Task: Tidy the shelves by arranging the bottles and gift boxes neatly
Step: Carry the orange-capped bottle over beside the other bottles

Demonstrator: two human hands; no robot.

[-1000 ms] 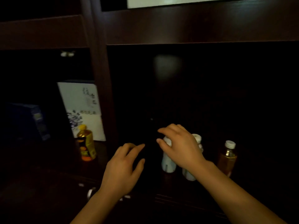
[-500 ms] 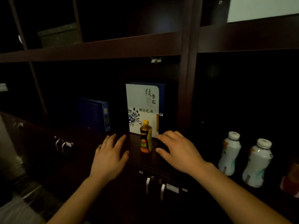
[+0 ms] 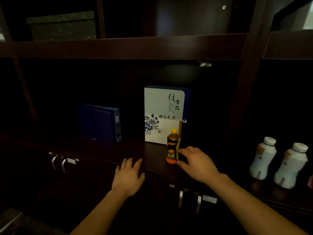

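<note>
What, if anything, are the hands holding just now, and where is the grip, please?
Nothing is clearly held. The right hand is open beside the small orange bottle, at most touching it; the left hand is empty.

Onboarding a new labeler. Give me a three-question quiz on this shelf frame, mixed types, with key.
1. True or false: the right hand has lifted the orange bottle off the shelf.
2. How many white bottles stand in the right compartment?
3. What stands directly behind the orange bottle: A) dark blue box, B) white gift box, C) green box?

Key: 1. false, it stands on the shelf, fingers at its side. 2. two. 3. B.
</note>
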